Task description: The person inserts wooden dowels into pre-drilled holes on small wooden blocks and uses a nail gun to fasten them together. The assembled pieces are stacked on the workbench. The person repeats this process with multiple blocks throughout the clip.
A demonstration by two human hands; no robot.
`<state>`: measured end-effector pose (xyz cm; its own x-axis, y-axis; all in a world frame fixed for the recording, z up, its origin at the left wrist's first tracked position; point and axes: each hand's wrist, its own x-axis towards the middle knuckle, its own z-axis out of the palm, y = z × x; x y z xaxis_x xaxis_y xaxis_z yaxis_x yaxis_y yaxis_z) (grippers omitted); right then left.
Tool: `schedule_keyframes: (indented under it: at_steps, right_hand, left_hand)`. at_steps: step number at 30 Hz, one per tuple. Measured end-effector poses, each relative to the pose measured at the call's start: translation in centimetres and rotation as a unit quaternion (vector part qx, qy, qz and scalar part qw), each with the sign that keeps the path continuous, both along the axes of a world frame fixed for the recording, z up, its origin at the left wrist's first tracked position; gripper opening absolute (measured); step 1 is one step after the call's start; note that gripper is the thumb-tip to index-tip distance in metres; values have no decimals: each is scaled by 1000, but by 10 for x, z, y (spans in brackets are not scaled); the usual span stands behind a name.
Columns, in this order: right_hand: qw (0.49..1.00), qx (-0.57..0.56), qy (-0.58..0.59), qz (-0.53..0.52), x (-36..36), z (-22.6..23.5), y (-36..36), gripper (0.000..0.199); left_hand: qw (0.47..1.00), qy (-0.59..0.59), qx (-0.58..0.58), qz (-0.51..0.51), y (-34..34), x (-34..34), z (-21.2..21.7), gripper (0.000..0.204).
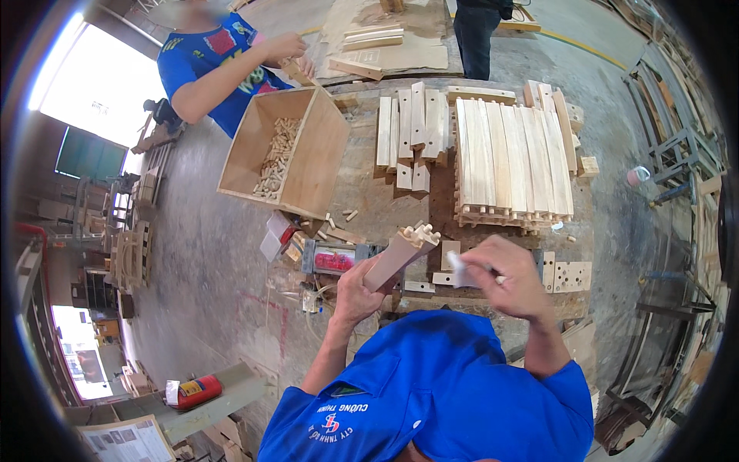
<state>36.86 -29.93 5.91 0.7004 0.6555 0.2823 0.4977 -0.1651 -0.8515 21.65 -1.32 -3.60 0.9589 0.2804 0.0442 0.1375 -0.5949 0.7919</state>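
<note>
My left hand (pixel 356 295) is closed around wooden pieces (pixel 394 260) held together, tilted up to the right, with several dowels standing out of their far end. Right of them, my right hand (pixel 514 277) has its fingers bent around a small white object (pixel 459 269), whose kind I cannot make out. A pale round tip, like a dowel end, also shows at these fingers. Just beyond my hands lie drilled wooden blocks (pixel 571 277) and a clamp-like fixture with a red label (pixel 334 260).
An open wooden box (pixel 327 154) holds many loose dowels (pixel 279 158) at the far left. Stacked slats with dowelled ends (pixel 512 158) and drilled slats (pixel 416 119) lie on the worktable. Across it, a co-worker in blue (pixel 223 65) handles a wooden piece. A fire extinguisher (pixel 195 391) lies at lower left.
</note>
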Motion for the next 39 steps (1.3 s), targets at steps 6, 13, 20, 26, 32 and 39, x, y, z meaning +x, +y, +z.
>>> schedule_keyframes:
  at_steps: [6, 13, 20, 26, 32, 39]
  right_hand:
    - [965, -179, -59, -182, 15, -27, -90, 13]
    - [927, -226, 0, -301, 19, -66, -143, 18]
    - [875, -299, -67, -376, 40, -106, -163, 21]
    - [852, -289, -18, -436, 61, -146, -189, 22]
    - [845, -305, -18, -438, 74, -159, -189, 27]
    - [852, -291, -18, -435, 78, -171, -185, 32]
  left_hand:
    - [990, 56, -126, 8, 3, -6, 2, 54]
    - [963, 54, -265, -4, 8, -9, -11, 53]
    - [934, 25, -354, 42, 9, -9, -16, 34]
    - [777, -48, -615, 121, 12, 24, 14, 41]
    - [529, -167, -822, 130, 29, 53, 52, 42]
    - [520, -169, -826, 132, 29, 55, 51, 42]
